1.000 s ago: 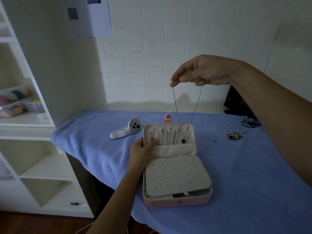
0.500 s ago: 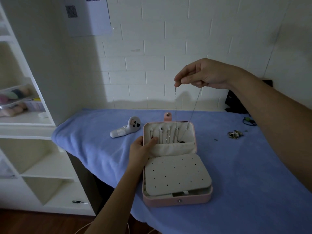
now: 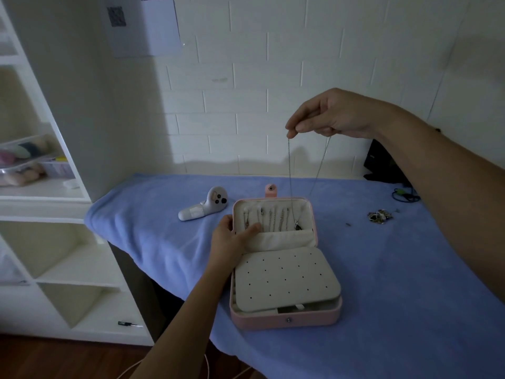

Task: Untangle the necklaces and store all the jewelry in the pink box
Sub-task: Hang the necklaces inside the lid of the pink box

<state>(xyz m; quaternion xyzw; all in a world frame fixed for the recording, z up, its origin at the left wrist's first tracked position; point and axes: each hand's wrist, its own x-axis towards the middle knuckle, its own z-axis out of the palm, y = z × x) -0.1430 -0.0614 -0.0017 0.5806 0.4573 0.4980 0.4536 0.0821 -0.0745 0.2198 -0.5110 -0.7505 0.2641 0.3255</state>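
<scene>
The pink box [image 3: 287, 320] lies open on the blue cloth, its lid propped up with several necklaces hanging inside it. My left hand [image 3: 232, 236] grips the lid's left edge, thumb across the cream lining. My right hand [image 3: 330, 116] is raised above the box and pinches a thin silver necklace [image 3: 289, 170]. The chain hangs down in two strands, and its dark pendant [image 3: 297, 226] sits at the lid's pocket edge. A small pile of loose jewelry [image 3: 379, 216] lies on the cloth to the right.
A white controller [image 3: 203, 205] lies left of the box. A perforated cream panel [image 3: 285, 279] covers the box's base. White shelves [image 3: 41, 198] stand at the left. A black object [image 3: 382, 165] and cable sit at the back right by the wall.
My right hand has lowered the necklace, so the pendant dropped from hanging in front of the lid down to the pocket edge. My left hand kept its hold on the lid.
</scene>
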